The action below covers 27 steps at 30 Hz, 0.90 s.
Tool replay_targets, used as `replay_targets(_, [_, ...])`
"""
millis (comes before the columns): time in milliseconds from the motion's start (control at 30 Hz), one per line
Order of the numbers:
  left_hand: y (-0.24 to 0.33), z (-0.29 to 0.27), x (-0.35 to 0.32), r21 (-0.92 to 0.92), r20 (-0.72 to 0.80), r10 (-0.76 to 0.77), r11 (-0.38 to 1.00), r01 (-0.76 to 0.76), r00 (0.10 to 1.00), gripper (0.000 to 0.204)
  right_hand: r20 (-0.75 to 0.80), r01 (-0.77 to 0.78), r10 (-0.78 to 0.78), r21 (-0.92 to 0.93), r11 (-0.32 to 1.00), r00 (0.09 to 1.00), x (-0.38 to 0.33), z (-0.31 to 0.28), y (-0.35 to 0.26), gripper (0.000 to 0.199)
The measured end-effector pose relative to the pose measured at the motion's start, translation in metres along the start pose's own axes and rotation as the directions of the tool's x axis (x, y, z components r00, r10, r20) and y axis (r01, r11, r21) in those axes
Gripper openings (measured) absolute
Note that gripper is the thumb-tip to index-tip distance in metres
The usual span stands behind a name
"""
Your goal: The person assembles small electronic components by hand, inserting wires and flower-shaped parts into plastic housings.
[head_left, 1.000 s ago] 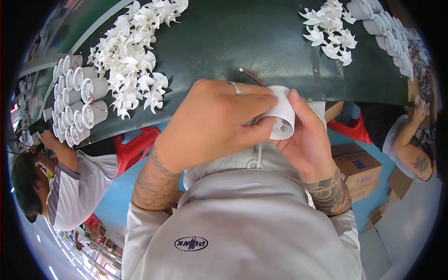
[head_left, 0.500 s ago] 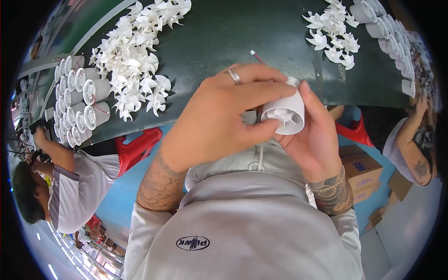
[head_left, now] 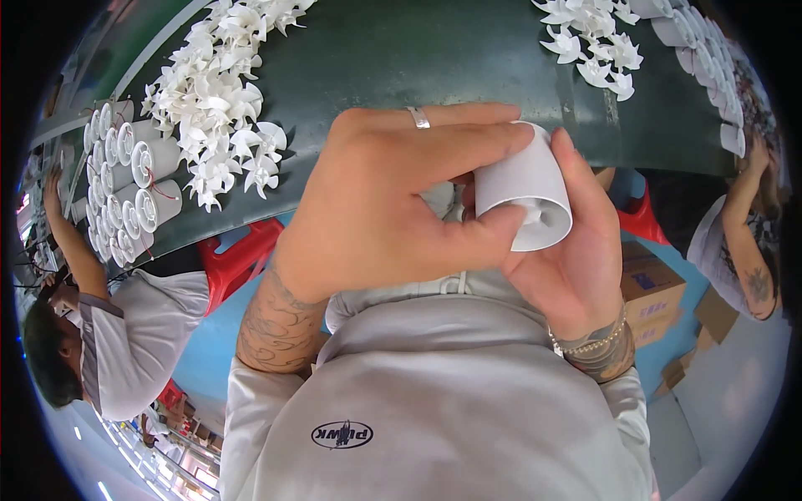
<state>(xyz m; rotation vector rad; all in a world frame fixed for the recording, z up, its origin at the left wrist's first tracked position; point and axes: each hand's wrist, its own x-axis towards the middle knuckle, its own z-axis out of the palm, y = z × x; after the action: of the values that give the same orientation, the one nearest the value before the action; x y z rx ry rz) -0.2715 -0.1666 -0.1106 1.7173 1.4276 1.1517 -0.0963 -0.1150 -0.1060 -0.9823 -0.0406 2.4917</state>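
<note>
Clearly the work in hand is the fitting-together of a small fan part, and it looks to be mid-step. Far to the left of the hands, rows of finished white cylindrical housings (head_left: 134,179) lie side by side on the dark green table (head_left: 434,58), with a heap of loose white impellers (head_left: 221,92) between them and the hands. The left hand (head_left: 393,200), a ring on one finger, is curled over the top and near side of a white cylindrical fan housing (head_left: 526,196), its fingers laid along the upper wall and its thumb pressed against the lower rim. The right hand (head_left: 576,259) cups the same housing from beneath and from the right, its fingers wrapped up around the far side, so the piece is clasped between both hands just above the person's grey shirt (head_left: 434,401), off the table. The open end faces down and toward the camera; what sits inside is too hidden to tell. To the right of the hands lies a smaller cluster of impellers (head_left: 589,46) and another row of housings (head_left: 702,42). By my judgement, the next move calls for a firm, square push with the thumb while the right hand braces the housing against twisting.
</note>
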Motion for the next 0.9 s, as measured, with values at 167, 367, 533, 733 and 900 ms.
replay_targets(167, [0.005,0.011,-0.004,-0.114,-0.001,-0.122,0.986,0.121,0.993,0.048,-0.052,0.02,-0.022,-0.032,0.999,0.998,0.004,-0.004,0.006,0.045])
replay_targets(367, [0.006,-0.001,-0.004,-0.126,0.14,-0.214,0.965,0.231,0.967,0.049,-0.002,-0.042,0.042,-0.143,0.989,0.999,0.01,-0.007,0.002,0.041])
replay_targets(533, [-0.009,0.0,0.006,-0.438,-0.052,-0.486,0.796,0.417,0.873,0.042,0.094,0.264,-0.312,-0.783,0.563,0.946,0.024,-0.005,-0.025,0.045])
replay_targets(733, [-0.046,0.009,0.011,0.482,-0.395,0.072,0.865,0.14,0.916,0.03,0.671,0.571,-0.424,-0.741,-0.353,0.608,0.049,0.009,-0.034,0.013])
replay_targets(900, [-0.045,0.027,-0.006,0.518,-0.372,0.127,0.851,0.091,0.92,0.033,0.736,0.506,-0.208,-0.614,-0.605,0.644,0.059,0.03,-0.046,0.012])
